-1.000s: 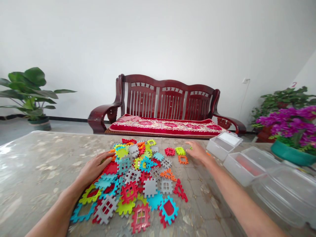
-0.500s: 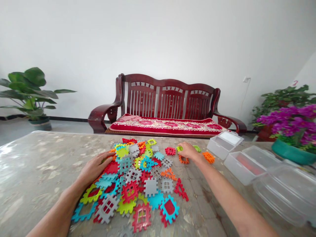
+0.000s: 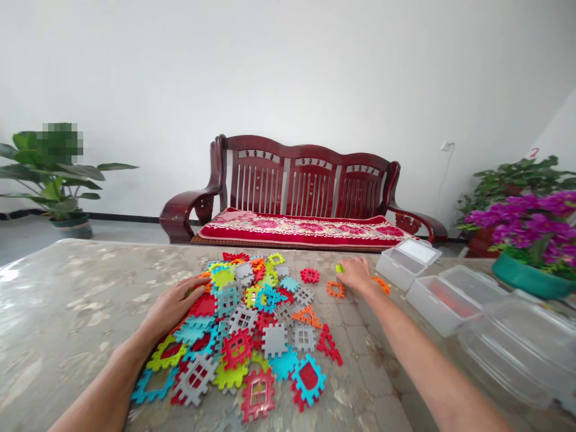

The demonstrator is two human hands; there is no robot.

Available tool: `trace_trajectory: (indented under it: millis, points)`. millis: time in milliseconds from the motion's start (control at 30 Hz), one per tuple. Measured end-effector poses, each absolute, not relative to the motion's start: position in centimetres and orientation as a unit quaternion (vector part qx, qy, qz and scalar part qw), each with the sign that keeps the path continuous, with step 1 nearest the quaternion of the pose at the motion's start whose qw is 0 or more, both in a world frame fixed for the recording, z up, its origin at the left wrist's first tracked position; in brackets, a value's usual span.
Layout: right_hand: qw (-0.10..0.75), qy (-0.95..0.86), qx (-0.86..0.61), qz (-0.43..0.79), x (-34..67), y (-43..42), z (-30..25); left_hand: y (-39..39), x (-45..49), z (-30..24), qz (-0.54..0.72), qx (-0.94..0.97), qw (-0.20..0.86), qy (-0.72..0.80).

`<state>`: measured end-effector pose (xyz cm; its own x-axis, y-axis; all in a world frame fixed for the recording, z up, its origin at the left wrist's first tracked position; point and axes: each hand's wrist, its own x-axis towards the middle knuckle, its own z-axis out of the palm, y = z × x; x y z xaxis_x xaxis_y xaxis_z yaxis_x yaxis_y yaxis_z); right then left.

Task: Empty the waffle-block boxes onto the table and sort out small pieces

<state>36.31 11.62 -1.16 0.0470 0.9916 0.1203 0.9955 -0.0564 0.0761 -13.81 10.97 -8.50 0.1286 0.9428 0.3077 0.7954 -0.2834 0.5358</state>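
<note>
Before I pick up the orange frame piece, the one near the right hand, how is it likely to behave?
The orange frame piece is probably light, as it looks thin with an open middle. Its toothed outline suggests fairly stiff plastic. Lying flat on the glossy table, it would likely slide if pushed, rather than roll.

A long, glossy, dark-red wooden bench (image 3: 310,153) with a slatted, wavy-topped back stands before a plain white wall (image 3: 288,66), a red-and-white flowered cloth (image 3: 310,228) over its seat. Left of the bench, a broad-leaved green plant (image 3: 49,189) in a round pot (image 3: 71,228) stands on the grey floor (image 3: 135,229), near a black skirting strip (image 3: 121,216). Right of the bench, a small white socket (image 3: 447,146) trails a thin cord. In front of the bench, a shiny, patterned, grey-brown table (image 3: 81,312) reflects pale light.
</note>
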Motion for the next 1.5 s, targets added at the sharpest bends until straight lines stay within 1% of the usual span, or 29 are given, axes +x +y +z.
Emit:
trace_trajectory:
  millis: [133,333,533,833,967,1067,1167,1333,1500]
  points:
    - [0.054,-0.699,-0.710,-0.068,36.3,10.8,-1.1,10.9,-13.8,-8.4,0.305,0.743,0.118,0.584]
    - [0.128,-0.749,-0.648,-0.039,34.4,7.7,-2.6,11.1,-13.9,-8.6,0.307,0.744,0.125,0.581]
    - [0.136,-0.766,-0.629,-0.016,33.5,5.1,-3.8,11.4,-14.0,-8.6,0.306,0.743,0.129,0.581]
    - [0.118,-0.731,-0.671,-0.030,37.6,4.0,-3.9,11.3,-14.0,-8.6,0.305,0.743,0.135,0.580]
    - [0.114,-0.720,-0.683,-0.055,37.8,3.8,-3.6,11.3,-14.0,-8.7,0.303,0.744,0.134,0.580]
    - [0.142,-0.732,-0.665,-0.053,36.0,4.8,-3.2,11.3,-14.0,-8.8,0.305,0.746,0.135,0.576]
    - [0.154,-0.765,-0.625,-0.021,33.3,6.9,-2.9,11.2,-14.0,-8.7,0.309,0.747,0.134,0.573]
    - [0.124,-0.817,-0.562,0.019,30.1,11.0,-3.1,11.0,-13.8,-8.4,0.309,0.742,0.130,0.580]
    - [0.089,-0.856,-0.503,0.078,30.0,13.3,-3.5,10.9,-13.8,-8.4,0.311,0.741,0.135,0.579]
